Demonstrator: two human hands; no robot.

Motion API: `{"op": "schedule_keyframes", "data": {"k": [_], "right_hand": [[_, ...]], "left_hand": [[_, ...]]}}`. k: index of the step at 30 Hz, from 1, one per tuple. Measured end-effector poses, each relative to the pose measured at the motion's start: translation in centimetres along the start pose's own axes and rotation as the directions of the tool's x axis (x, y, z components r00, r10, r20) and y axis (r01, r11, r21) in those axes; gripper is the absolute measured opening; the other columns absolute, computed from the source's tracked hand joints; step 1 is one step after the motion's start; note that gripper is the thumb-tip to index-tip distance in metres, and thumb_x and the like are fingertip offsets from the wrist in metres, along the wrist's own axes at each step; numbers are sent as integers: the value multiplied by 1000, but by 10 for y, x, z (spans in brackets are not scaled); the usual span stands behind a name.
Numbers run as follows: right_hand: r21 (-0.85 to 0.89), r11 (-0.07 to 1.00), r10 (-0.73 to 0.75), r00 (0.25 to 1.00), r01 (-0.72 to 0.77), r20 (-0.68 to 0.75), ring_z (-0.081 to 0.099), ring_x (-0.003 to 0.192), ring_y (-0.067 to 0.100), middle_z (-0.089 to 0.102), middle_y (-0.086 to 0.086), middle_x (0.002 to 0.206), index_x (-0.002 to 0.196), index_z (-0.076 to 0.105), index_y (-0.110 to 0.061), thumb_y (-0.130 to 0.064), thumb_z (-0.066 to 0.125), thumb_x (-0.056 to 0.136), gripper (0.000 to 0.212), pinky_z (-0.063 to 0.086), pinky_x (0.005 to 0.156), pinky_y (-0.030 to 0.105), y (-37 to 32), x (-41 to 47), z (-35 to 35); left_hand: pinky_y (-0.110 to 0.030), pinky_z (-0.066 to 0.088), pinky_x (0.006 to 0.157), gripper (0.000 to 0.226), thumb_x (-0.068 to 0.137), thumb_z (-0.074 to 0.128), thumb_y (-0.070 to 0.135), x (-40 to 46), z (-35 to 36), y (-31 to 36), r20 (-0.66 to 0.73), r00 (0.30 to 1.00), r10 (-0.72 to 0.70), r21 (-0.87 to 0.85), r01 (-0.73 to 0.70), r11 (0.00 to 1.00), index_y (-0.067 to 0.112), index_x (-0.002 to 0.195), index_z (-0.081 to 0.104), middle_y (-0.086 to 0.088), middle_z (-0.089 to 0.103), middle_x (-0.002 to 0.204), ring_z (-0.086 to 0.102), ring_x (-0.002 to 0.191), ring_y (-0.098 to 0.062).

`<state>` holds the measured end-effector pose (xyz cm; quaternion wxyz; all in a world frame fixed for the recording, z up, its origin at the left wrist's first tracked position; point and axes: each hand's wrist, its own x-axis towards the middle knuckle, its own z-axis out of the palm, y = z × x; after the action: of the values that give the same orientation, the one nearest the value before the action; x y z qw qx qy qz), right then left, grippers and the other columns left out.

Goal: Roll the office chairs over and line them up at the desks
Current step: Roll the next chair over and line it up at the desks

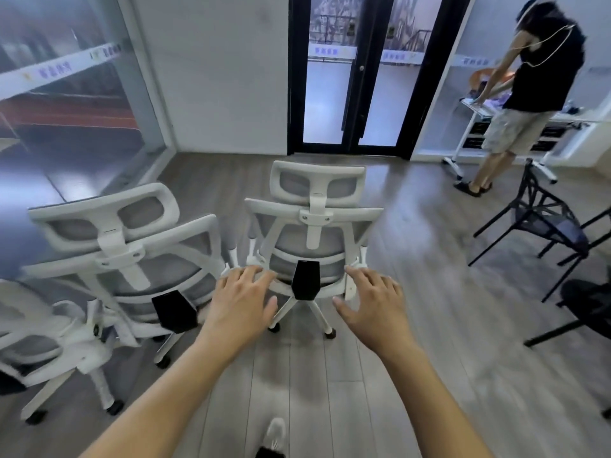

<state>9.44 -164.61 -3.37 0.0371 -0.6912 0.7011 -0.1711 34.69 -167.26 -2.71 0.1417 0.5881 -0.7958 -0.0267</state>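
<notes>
Reaching out with both arms toward the middle white mesh office chair point(315, 233), which sits on the wood floor point(413, 325) facing away toward the black glass doors point(357, 77), beside a second white chair point(125, 246) on the left. The left hand point(243, 300) and right hand point(373, 300) hover low behind the backrest, fingers point(251, 272) spread apart and relaxed, holding nothing; I can't tell if any fingertip is actually touching the frame. My guess on handling: it's on casters over a smooth floor, so it should roll easily but will want to swivel and wander if pushed off-centre. The mesh is soft and gives, so don't push there. Better to grab the stiff white plastic frame, both sides of the backrest up near the top bar. Armrests look flippable, so probably wobbly handles. No counter visible from here.
</notes>
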Motion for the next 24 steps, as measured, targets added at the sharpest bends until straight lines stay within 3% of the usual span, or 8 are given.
{"op": "schedule_keyframes", "data": {"k": [14, 20, 24], "right_hand": [[-52, 997, 65, 996, -61, 65, 47, 130, 25, 53, -3, 141, 145, 43, -32, -59, 52, 90, 62, 31, 113, 42, 102, 276, 54], [-77, 997, 12, 987, 1, 161, 43, 133, 24, 53, -2, 140, 144, 44, -30, -62, 47, 92, 61, 27, 114, 41, 132, 328, 89], [-52, 997, -41, 981, 52, 190, 47, 130, 24, 57, -4, 133, 135, 50, -30, -72, 36, 88, 64, 21, 121, 48, 152, 341, 116]], "left_hand": [[-47, 43, 99, 45, 88, 61, 40, 291, 98, -33, 21, 999, -25, -31, 26, 999, 25, 130, 55, -4, 59, 128, 55, 116, -30], [-51, 45, 94, 43, 80, 70, 33, 331, 140, -63, 49, 995, -92, -16, 93, 996, 20, 120, 60, -8, 61, 120, 57, 111, -37], [-53, 38, 105, 49, 88, 49, 53, 330, 160, -69, 33, 988, -150, -50, 151, 987, 24, 126, 60, -8, 61, 127, 53, 120, -35]]}}
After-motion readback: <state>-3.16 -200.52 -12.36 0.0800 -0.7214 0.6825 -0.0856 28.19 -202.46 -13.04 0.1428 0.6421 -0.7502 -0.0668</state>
